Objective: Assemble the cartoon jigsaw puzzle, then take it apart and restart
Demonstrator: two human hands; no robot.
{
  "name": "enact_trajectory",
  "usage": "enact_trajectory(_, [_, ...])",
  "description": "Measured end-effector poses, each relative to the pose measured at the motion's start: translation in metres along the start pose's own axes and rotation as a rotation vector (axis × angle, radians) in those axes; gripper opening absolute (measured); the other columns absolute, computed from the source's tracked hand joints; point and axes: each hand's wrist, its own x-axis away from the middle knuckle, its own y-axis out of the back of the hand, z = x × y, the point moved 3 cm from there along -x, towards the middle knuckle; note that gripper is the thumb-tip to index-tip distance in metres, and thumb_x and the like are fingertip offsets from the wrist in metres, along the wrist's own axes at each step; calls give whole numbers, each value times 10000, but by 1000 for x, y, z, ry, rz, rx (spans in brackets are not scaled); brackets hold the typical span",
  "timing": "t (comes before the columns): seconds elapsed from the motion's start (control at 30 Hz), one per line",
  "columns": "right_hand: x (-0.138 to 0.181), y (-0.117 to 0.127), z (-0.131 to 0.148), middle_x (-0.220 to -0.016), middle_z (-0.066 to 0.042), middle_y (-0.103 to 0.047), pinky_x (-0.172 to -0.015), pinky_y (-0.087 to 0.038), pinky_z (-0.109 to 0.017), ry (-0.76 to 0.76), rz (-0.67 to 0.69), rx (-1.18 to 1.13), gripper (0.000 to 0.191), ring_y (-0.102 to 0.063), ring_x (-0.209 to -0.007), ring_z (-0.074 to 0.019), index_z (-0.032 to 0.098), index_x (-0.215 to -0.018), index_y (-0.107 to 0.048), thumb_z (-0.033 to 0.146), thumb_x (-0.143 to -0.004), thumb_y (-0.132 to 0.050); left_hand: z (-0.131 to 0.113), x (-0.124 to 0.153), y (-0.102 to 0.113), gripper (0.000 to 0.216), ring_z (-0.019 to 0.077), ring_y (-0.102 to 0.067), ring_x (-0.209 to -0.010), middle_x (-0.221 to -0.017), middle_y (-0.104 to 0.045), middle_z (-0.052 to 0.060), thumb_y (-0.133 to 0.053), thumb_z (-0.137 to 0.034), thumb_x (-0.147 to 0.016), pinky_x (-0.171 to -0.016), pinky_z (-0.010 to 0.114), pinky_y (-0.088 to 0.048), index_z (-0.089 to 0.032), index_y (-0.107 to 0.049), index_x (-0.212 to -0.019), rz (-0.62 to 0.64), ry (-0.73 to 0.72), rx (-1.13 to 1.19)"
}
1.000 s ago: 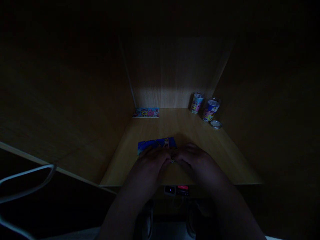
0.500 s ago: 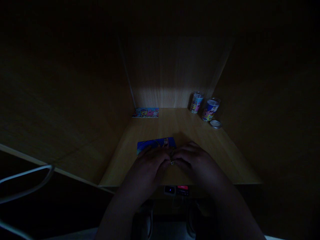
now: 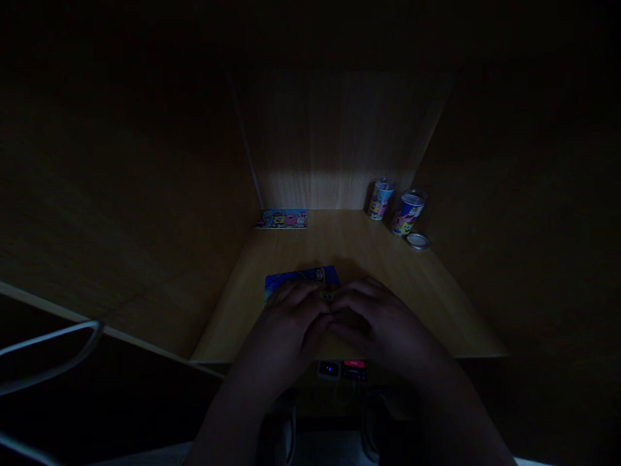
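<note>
Together, hands (image 3: 291, 317) (image 3: 385, 317) partly hide SpongeBob-printed card (image 3: 301, 276)

One camera, worn on the person's head, looks forward and down over the bare left hand (image 3: 291, 317) and bare right hand (image 3: 381, 312), both close below. It faces along the light-brown wooden tabletop (image 3: 347, 243) toward the upright wood-grained back panel (image 3: 320, 175), which stands farther off.

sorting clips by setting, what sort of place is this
Probably a desk nook or cubicle, though it is too dim to be sure: a wood-grain desktop runs back to an upright back panel, with a tall left side panel enclosing it.
</note>
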Motion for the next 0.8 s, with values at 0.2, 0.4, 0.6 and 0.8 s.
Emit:
enact_trajectory(0.2, [1,-1,-3,-1059,-10,-745,-921,-537,-389,-1,17,-25,48,-656,-1033,-212,253,-959,-739,236,-994,-767,-1,-1,4,134,272,-685,-1253,-1334,-736,63,-638,-176,-1070,-1088,526,-573,-265,-731,-1107,-60,0,34])
enact_trajectory(0.4, [9,11,-13,-969,-40,-712,-843,-533,-376,-95,-40,34,142,-651,-956,-214,224,-889,-718,185,-1023,-692,1,-1,2,303,274,-677,-1306,-1395,-759,33,-605,-119,-1062,-1140,550,-548,-279,-739,-1282,-4,-57,-1])
enact_trajectory(0.6, [11,15,-25,-1040,-91,-753,-946,-551,-480,-238,-194,244,57,-666,-1024,-287,198,-1024,-755,181,-1005,-703,2,-2,1,296,274,-695,-1300,-1390,-768,36,-618,-135,-1053,-1149,564,-557,-266,-748,-1284,-39,-15,-20])
enact_trajectory(0.8, [5,4,-10,-1263,-73,-780,-1060,-548,-476,-74,-114,139,241,-676,-1189,-282,247,-1224,-767,299,-989,-777,2,-3,2,348,288,-703,-1299,-1407,-757,44,-642,-136,-1036,-1141,586,-562,-284,-720,-1342,-19,12,14])
